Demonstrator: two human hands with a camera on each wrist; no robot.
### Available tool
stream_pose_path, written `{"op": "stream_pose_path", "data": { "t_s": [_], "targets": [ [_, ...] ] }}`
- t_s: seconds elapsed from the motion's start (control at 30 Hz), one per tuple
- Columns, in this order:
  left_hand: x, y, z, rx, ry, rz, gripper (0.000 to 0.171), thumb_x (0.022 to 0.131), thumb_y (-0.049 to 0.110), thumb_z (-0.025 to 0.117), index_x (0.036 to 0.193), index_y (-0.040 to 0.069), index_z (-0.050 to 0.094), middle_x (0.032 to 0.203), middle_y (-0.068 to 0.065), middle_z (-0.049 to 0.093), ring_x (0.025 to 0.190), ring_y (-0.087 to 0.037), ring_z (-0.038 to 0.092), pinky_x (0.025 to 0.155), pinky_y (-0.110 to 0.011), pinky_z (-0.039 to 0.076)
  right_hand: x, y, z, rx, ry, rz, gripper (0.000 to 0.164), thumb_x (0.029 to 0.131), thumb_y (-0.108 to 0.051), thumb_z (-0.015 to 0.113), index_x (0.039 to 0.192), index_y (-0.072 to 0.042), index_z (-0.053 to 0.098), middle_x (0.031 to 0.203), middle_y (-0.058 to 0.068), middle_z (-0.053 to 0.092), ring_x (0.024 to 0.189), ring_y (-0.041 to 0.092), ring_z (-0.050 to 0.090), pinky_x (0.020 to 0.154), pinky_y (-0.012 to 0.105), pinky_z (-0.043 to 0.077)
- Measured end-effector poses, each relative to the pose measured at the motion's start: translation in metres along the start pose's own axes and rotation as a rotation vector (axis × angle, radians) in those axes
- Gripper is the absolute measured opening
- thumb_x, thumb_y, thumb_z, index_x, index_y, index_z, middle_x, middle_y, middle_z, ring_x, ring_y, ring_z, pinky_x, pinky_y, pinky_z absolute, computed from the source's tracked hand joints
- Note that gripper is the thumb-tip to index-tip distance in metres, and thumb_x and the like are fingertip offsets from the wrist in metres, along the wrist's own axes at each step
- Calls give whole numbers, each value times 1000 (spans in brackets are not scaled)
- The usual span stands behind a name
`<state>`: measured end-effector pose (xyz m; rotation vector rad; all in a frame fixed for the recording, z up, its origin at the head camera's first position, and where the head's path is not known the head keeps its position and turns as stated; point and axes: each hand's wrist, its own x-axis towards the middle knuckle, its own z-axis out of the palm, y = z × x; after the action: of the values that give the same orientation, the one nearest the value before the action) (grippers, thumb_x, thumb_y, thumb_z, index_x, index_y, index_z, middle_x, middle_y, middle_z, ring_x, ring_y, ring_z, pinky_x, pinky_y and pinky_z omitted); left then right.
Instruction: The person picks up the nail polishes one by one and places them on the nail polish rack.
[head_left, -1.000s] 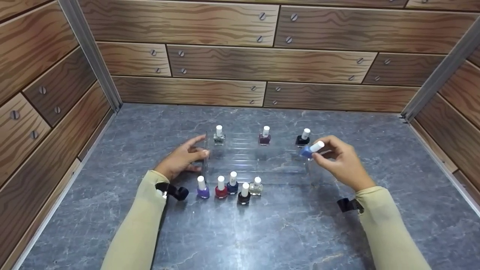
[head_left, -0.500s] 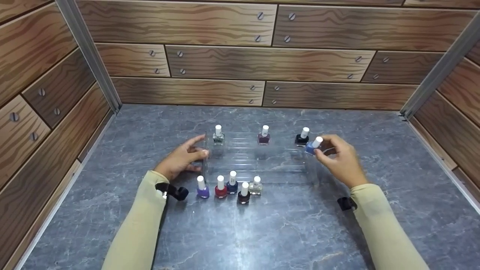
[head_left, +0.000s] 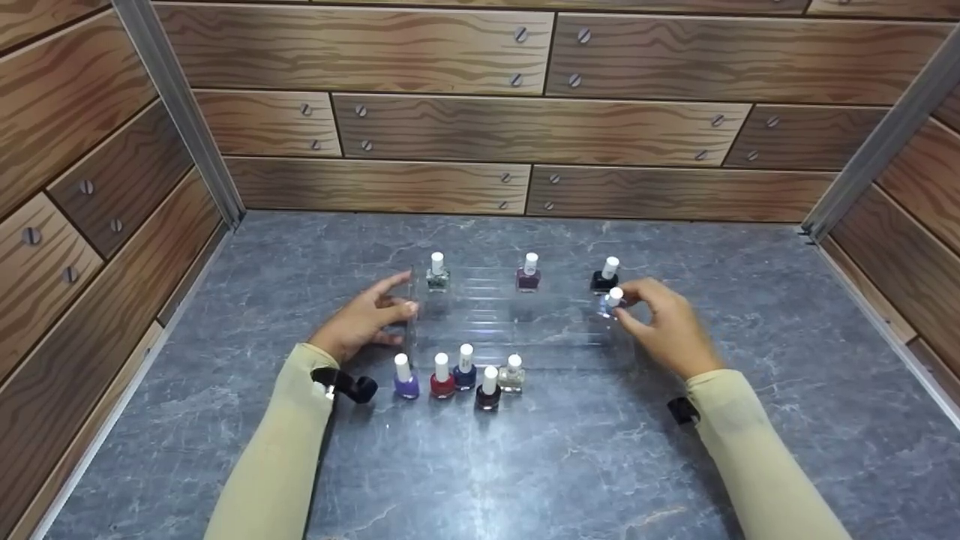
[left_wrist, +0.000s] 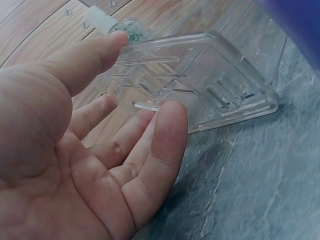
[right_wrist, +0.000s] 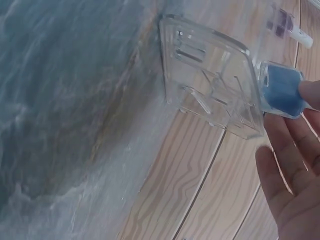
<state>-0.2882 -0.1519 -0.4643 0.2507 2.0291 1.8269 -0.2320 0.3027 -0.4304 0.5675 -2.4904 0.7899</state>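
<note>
A blue bottle [right_wrist: 283,90] with a white cap is held by the right hand [head_left: 664,322], right of centre in the head view, its fingers clamped on it. The bottle is kept at the right end of a clear rack [head_left: 480,322]; whether the two are touching cannot be told. The rack's left end is touched by the left hand [head_left: 360,319], whose fingers are spread apart with nothing gripped between them. Along the rack's far side, from left to right, a glitter bottle [head_left: 438,280], a maroon bottle [head_left: 528,280] and a black bottle [head_left: 604,281] are stood upright, the last just beyond the blue one. Below the rack, left of the frame's lower centre, a purple bottle [head_left: 406,385], a red bottle [head_left: 442,385], a navy bottle [head_left: 465,375], a dark bottle [head_left: 488,398] and a pale bottle [head_left: 513,378] are grouped upright on the grey surface [head_left: 585,465].
</note>
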Motion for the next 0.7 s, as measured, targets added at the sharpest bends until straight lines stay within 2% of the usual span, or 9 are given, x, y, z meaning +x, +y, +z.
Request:
{"op": "stream_pose_path", "data": {
  "t_s": [0.13,0.2,0.4,0.47,0.57,0.7],
  "targets": [
    [0,-1,0,-4,6,-9,81,98,25,74,164,25,28,144,-18,55,118,-28,62,84,-37,63,3,2,3,-44,-18,-36,23,85,-1,82,106,-5,73,102,11,73,104,34,63,107,58,42],
    [0,-2,1,-7,10,-15,80,97,25,74,164,25,30,144,-18,55,117,-27,62,83,-36,64,5,3,3,-61,-40,-33,22,85,-3,83,105,-5,73,101,10,74,105,34,61,107,58,38],
    [3,0,3,-9,-2,-13,78,98,22,74,163,27,31,142,-17,56,114,-26,63,83,-37,64,5,-2,-3,-102,-154,87,18,91,-8,79,107,-4,73,105,13,76,93,35,63,90,53,49],
    [3,0,2,-7,-6,-10,79,97,23,74,163,27,31,141,-16,57,114,-26,63,83,-37,64,5,-4,-4,-99,-177,117,19,92,-7,77,109,-2,72,109,16,75,97,38,66,89,56,53],
    [3,0,1,-10,-5,-6,80,97,24,75,163,28,31,140,-17,58,113,-25,64,83,-37,64,6,-7,-4,-83,-177,128,19,92,-4,76,110,-2,73,114,19,73,104,40,67,92,58,55],
    [3,-2,-2,-14,-1,-4,80,97,25,75,163,28,31,140,-17,57,113,-26,64,83,-36,63,8,-9,-2,-71,-165,137,22,91,-3,76,113,-4,73,114,15,72,90,32,65,81,47,56]
  ]
}}
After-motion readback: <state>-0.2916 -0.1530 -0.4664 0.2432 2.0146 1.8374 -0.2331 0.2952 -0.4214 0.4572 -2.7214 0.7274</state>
